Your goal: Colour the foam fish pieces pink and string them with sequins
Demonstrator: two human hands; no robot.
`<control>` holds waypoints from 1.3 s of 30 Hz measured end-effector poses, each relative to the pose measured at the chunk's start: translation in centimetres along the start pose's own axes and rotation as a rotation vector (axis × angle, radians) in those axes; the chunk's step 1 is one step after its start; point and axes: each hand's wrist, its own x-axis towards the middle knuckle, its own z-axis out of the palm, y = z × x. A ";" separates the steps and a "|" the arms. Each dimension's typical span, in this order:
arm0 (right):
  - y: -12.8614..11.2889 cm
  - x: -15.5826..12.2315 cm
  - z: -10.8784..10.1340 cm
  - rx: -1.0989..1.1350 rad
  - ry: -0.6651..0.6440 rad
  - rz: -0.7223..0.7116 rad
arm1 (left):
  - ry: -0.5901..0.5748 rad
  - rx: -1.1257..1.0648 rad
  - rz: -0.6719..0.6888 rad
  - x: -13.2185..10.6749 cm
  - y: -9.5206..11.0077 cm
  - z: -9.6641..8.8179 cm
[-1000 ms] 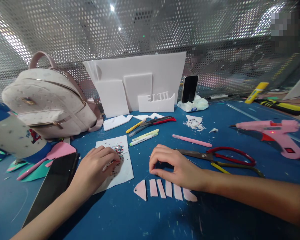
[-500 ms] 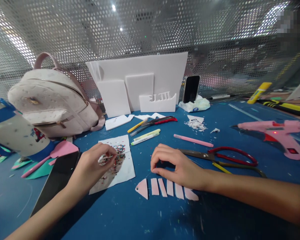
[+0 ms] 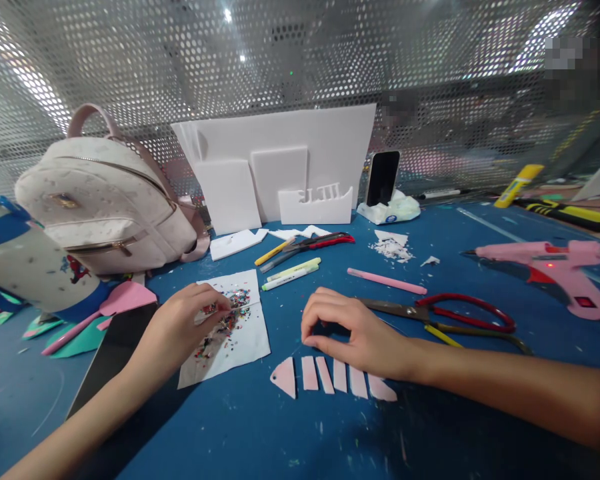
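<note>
To the far left of the hands, a pale backpack (image 3: pixel 105 200) sits on the blue tabletop (image 3: pixel 280 440); the left hand (image 3: pixel 180 327) hovers with fingertips pinched together over coloured glitter bits (image 3: pixel 229 319) scattered on a white sheet (image 3: pixel 243 343); the right hand (image 3: pixel 355 333), fingers curled, sets thumb and forefinger tips on the tabletop just behind a row of pink foam pieces (image 3: pixel 330 377); whether they grip anything I cannot tell; red-handled scissors (image 3: pixel 445 317) lie just right of it; a pink glue gun (image 3: pixel 550 267) lies farther right; beyond both hands, white foam boards (image 3: pixel 280 160) lean on a perforated metal screen (image 3: pixel 130 67).
</note>
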 end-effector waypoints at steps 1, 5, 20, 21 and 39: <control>0.0 0.0 0.0 0.000 -0.001 -0.001 | -0.002 0.006 -0.001 0.0 -0.1 0.0; 0.0 0.0 0.0 0.005 -0.003 -0.003 | -0.018 0.009 -0.005 0.0 -0.5 0.1; 0.0 -0.1 0.0 0.005 -0.004 0.003 | -0.093 -0.091 0.112 0.2 -0.1 0.0; 0.0 -0.1 0.0 0.006 -0.004 0.000 | -0.098 -0.098 0.127 0.2 0.0 0.0; -0.1 0.0 0.0 -0.004 -0.015 0.011 | -0.220 -0.110 0.149 0.2 1.3 0.4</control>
